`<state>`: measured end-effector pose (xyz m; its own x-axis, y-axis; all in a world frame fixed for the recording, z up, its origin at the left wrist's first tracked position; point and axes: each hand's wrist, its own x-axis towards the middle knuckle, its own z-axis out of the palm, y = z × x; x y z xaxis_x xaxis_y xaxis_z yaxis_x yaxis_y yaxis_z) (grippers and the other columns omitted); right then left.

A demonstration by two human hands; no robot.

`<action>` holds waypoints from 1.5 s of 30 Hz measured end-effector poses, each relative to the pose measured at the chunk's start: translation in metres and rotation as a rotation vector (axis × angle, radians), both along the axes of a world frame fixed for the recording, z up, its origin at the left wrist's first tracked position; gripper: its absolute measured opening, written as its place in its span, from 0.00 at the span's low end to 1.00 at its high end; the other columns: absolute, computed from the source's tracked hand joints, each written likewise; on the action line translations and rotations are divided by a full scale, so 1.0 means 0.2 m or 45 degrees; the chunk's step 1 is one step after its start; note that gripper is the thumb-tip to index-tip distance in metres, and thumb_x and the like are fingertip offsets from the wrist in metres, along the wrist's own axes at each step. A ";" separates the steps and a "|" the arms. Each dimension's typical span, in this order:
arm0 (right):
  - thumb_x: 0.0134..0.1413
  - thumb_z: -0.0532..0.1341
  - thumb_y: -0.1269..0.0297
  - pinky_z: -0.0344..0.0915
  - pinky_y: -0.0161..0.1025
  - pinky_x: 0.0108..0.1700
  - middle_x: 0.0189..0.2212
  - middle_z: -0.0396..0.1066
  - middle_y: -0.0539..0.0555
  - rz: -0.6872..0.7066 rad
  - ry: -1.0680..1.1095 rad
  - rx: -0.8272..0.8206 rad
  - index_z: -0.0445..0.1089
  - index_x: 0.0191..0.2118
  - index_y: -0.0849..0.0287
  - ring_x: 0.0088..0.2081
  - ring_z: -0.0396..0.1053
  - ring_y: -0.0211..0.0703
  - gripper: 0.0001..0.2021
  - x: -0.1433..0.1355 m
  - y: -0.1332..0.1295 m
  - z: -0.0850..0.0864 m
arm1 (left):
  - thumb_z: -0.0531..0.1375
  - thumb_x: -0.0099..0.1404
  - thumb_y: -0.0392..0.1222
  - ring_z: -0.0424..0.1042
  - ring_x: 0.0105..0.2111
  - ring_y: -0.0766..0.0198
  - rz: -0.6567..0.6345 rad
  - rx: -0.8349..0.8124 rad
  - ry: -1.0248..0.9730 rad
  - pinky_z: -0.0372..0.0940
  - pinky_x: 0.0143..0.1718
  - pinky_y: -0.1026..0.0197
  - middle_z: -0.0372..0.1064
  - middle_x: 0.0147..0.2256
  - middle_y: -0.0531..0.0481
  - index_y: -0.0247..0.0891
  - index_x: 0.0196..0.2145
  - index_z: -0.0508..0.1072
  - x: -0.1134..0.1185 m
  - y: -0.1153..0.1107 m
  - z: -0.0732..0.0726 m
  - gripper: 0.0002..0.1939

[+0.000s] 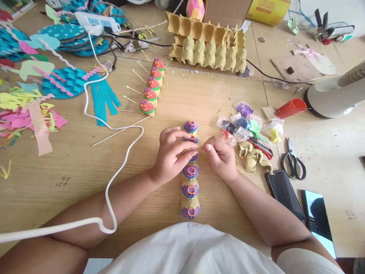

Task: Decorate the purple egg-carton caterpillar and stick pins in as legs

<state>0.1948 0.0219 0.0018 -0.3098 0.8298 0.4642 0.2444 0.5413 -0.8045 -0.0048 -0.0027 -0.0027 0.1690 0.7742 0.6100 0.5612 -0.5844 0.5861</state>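
A strip of egg-carton cups (190,191) runs away from me on the table, its domes covered in purple clay with blue edges and orange rings. Over its far half reaches my left hand (173,154), fingers stretched and apart, thumb and index close to a dome. My right hand (221,156) is just right of the strip, its thumb and index pinched together near the left fingertips. Whatever is in that pinch is too small to make out. Farther off stands a second strip with red and green domes (151,91), thin green-tipped sticks (134,90) beside it.
Bagged coloured clay (244,123), a red utility knife (261,147), torn carton scraps (251,158), scissors (292,161) and phones (285,194) lie at right. Egg cartons (211,53) stand at the back. A white cable (125,161) crosses the left side, over my left forearm.
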 end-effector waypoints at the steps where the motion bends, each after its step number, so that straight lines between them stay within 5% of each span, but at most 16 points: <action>1: 0.71 0.58 0.58 0.66 0.41 0.35 0.27 0.74 0.53 0.029 -0.015 0.001 0.74 0.33 0.57 0.30 0.70 0.40 0.15 0.00 0.00 0.00 | 0.67 0.67 0.39 0.63 0.58 0.55 0.000 0.005 0.006 0.59 0.66 0.44 0.71 0.48 0.48 0.47 0.44 0.78 0.00 0.00 0.00 0.07; 15: 0.72 0.57 0.56 0.68 0.41 0.36 0.29 0.76 0.55 0.197 -0.076 0.056 0.76 0.38 0.58 0.33 0.73 0.42 0.14 0.01 -0.01 -0.01 | 0.68 0.66 0.40 0.63 0.58 0.56 -0.020 0.041 0.023 0.59 0.65 0.45 0.72 0.47 0.49 0.48 0.36 0.80 0.00 0.01 0.01 0.02; 21: 0.67 0.63 0.62 0.67 0.40 0.36 0.29 0.76 0.53 0.180 -0.032 0.042 0.74 0.39 0.57 0.31 0.72 0.40 0.06 0.00 -0.02 0.01 | 0.67 0.67 0.42 0.63 0.58 0.55 -0.002 0.023 0.038 0.59 0.65 0.45 0.73 0.46 0.49 0.47 0.35 0.79 0.00 0.01 0.01 0.01; 31: 0.65 0.64 0.66 0.66 0.38 0.36 0.30 0.74 0.51 0.118 0.124 -0.191 0.74 0.39 0.56 0.31 0.70 0.38 0.02 -0.01 -0.03 -0.02 | 0.67 0.66 0.39 0.64 0.57 0.55 0.030 0.012 0.020 0.60 0.65 0.45 0.72 0.46 0.49 0.48 0.41 0.78 0.01 0.01 0.01 0.06; 45: 0.70 0.59 0.62 0.64 0.38 0.33 0.25 0.71 0.50 0.128 0.037 -0.116 0.71 0.31 0.57 0.27 0.68 0.37 0.14 -0.01 -0.03 0.01 | 0.68 0.66 0.41 0.64 0.57 0.56 0.022 0.005 0.015 0.60 0.66 0.45 0.73 0.45 0.49 0.47 0.41 0.79 0.00 0.00 0.01 0.05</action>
<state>0.1921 0.0156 0.0037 -0.3808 0.8345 0.3983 0.1683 0.4861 -0.8576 -0.0046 -0.0036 -0.0007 0.1630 0.7747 0.6110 0.5777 -0.5769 0.5774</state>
